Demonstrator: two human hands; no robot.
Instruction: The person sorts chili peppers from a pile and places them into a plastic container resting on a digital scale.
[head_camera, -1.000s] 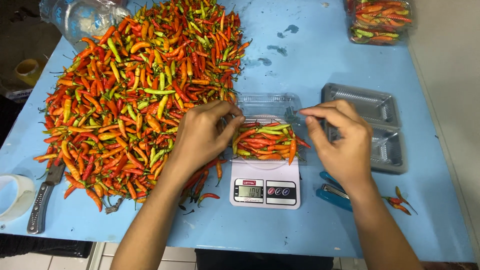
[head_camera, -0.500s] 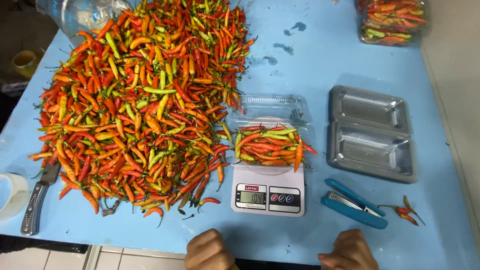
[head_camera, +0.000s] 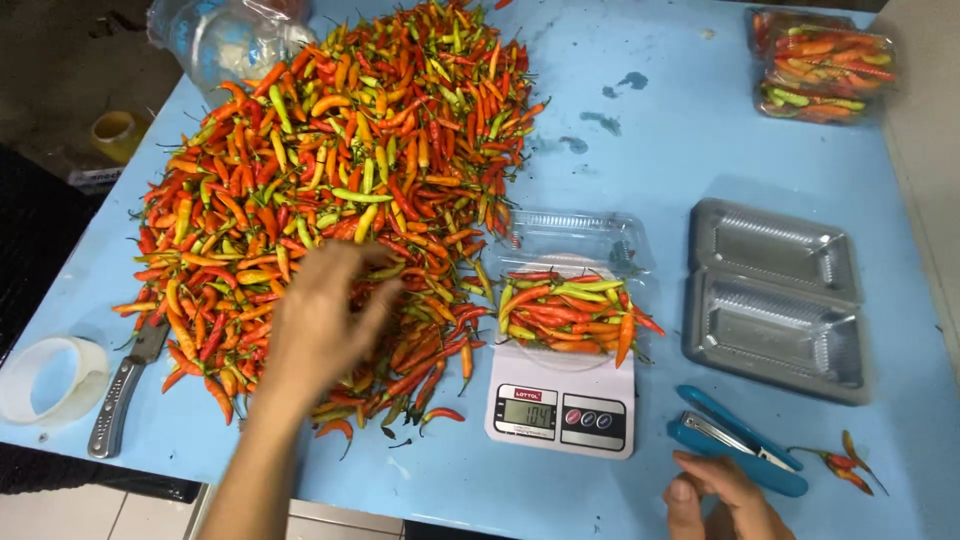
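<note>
Nearest you: your right hand rests at the tabletop's front edge, fingertips just beside the blue stapler, grip loosely curled and holding nothing; two stray chilies lie right of the stapler; your left hand hovers over the near side of the chili heap, fingers spread, grip open and empty. Centre: a white digital scale carries a clear open tray of chilies; an empty clear hinged container lies to its right. Left edge: a knife and a tape roll. Far: a filled, closed chili pack at right; a crumpled plastic bag at left.
</note>
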